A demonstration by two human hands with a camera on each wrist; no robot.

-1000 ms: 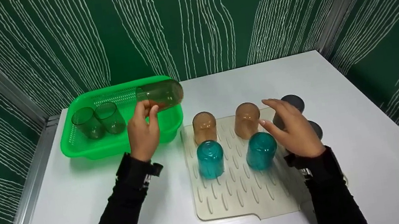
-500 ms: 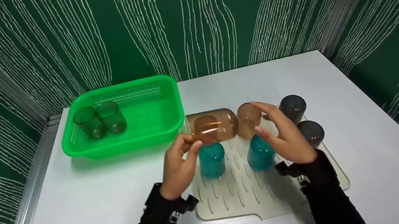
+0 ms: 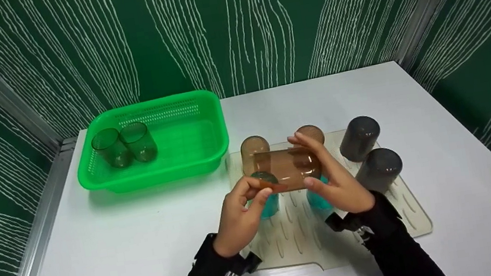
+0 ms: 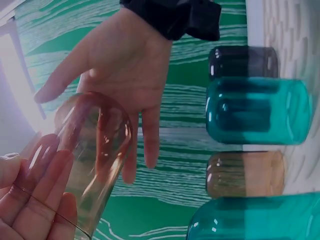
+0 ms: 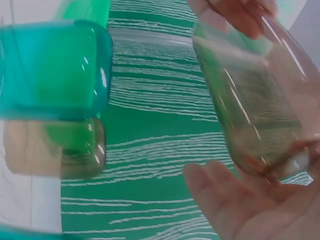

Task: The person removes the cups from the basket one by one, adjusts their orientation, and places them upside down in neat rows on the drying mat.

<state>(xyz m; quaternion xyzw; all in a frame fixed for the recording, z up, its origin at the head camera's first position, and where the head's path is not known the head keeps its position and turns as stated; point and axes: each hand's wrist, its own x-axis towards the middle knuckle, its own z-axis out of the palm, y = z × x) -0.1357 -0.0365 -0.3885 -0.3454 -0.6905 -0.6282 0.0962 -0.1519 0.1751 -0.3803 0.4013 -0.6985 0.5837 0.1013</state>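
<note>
My left hand (image 3: pixel 240 219) pinches a clear brown drinking glass (image 3: pixel 291 167) by its rim, thumb outside and fingers inside. The glass lies sideways in the air over the mat (image 3: pixel 292 253), its closed base pointing right. Around that base my right hand (image 3: pixel 343 186) is spread, fingers and thumb extended, palm facing it in the left wrist view. Beneath and behind stand upside-down glasses: two brown (image 3: pixel 252 146) ones, partly covered, and two teal (image 3: pixel 270 207) ones, mostly hidden by the held glass and hands. Two dark grey glasses (image 3: pixel 360 138) stand upside down at the right.
A green plastic basket (image 3: pixel 158 174) stands at the back left of the white table (image 3: pixel 144 241). Inside it, at the left end, are two tinted glasses (image 3: pixel 140 141), mouths up. Green walls with white wavy lines enclose the table.
My left hand has carried the brown glass from over the basket rightward to above the mat. My right hand has moved left and slightly down, to the glass's base.
</note>
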